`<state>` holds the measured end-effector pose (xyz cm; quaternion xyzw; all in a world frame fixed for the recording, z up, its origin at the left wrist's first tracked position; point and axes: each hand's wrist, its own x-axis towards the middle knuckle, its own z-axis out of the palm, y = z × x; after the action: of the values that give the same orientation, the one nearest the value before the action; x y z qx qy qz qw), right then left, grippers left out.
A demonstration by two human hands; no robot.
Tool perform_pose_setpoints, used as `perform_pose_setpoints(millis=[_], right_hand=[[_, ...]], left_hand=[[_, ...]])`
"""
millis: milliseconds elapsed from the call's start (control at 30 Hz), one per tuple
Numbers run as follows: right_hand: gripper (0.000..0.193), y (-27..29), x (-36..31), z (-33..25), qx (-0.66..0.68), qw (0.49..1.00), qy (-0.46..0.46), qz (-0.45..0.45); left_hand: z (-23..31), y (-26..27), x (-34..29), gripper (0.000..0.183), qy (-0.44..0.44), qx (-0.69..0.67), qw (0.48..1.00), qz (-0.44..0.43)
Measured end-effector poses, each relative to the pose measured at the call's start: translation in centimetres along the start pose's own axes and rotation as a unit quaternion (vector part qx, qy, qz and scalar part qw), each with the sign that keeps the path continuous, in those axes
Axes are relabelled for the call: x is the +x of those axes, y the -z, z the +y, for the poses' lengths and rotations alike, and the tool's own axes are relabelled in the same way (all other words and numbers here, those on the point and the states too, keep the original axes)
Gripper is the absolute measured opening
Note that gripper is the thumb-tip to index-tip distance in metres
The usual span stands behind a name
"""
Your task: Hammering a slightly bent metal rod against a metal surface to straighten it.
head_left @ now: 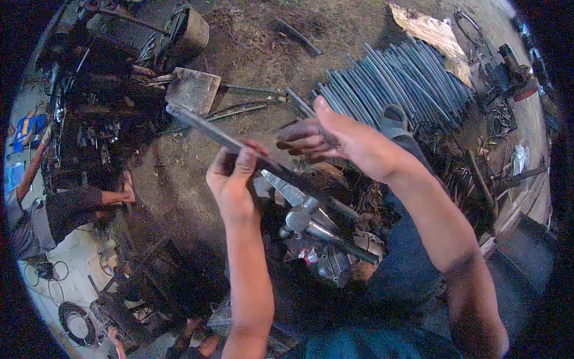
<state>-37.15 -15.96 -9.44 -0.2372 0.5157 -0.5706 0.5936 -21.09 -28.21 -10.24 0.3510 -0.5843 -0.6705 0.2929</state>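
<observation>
My left hand [234, 182] is closed round a long grey metal bar [206, 129], thumb on top. The bar slants from the upper left down to the right, across the middle of the view. To its right, my right hand [341, 134] is open, thumb raised and dark-smudged fingers stretched toward the bar without gripping anything. Below the bar lie a tapered flat piece of bright steel [284, 189] and a shiny round-headed metal tool [302, 220] with a dark shaft. The bar's lower end is blurred.
A large pile of grey metal rods [388, 87] lies on the ground ahead right, beside a torn brown sheet [430, 33]. A square metal plate [194, 88] and a bucket [190, 30] are ahead left. Another person's leg [116, 196] shows at the left, near dark machinery.
</observation>
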Motion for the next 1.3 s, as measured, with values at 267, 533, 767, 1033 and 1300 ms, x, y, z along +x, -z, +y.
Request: perform_pose_setpoints(millis=[267,533,767,1033,1300], right_hand=[[0.089,-1.2,1.0,1.2,0.247,0.94,-0.134,-0.195],[0.081,-5.7,0.2,1.3,0.449,0.82,-0.192,-0.299],[0.082,-8.9,-0.3,2.9,0.501,0.784,-0.239,-0.278],[0.098,-9.7,-0.5,4.2,0.551,0.757,-0.239,-0.257],[0.1,-9.9,-0.5,4.6,0.558,0.746,-0.247,-0.268]], left_hand=[[0.8,3.6,2.2,0.031,0.118,-0.215,0.96,0.136],[-0.2,6.3,3.8,0.026,0.14,-0.234,0.943,0.188],[-0.9,5.8,4.4,0.027,0.18,-0.368,0.912,-0.011],[0.4,4.0,4.7,0.063,0.198,-0.39,0.893,-0.104],[-0.5,3.3,4.7,0.066,0.17,-0.518,0.798,-0.257]])
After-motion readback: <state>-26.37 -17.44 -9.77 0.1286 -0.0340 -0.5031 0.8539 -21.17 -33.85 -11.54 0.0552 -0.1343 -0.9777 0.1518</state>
